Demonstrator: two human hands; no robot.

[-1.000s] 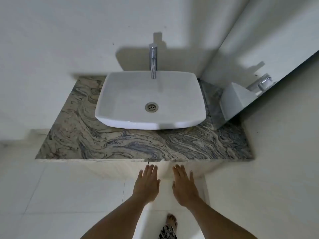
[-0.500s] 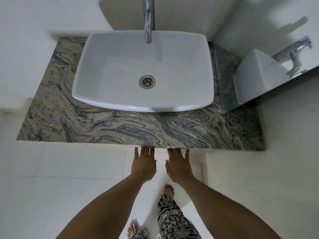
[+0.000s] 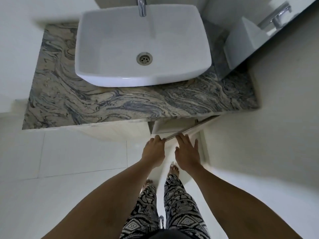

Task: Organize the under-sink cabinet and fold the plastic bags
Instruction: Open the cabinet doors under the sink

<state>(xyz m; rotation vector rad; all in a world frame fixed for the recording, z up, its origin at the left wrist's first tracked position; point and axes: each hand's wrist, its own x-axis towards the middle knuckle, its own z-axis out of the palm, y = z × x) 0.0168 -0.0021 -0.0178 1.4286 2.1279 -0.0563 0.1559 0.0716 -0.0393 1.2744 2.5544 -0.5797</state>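
The under-sink cabinet (image 3: 172, 125) sits below the marbled countertop (image 3: 103, 104). Its right door (image 3: 191, 128) stands partly swung out, hinged at the right, and a pale strip of the inside shows. My left hand (image 3: 153, 151) has its fingers curled over the door's free edge. My right hand (image 3: 187, 153) is just right of it, fingers spread, with its fingertips at the door's top edge. The cabinet's contents are hidden, and no plastic bags are in sight.
A white basin (image 3: 143, 47) with a chrome tap (image 3: 142, 6) stands on the countertop. A mirror on the right wall (image 3: 250, 37) reflects them. White floor tiles (image 3: 77, 161) spread to the left. My bare feet and patterned trousers (image 3: 179, 204) are below my hands.
I have stepped closer and the camera has tilted down. My hands reached the cabinet front, and the right door has swung out from shut to partly open.
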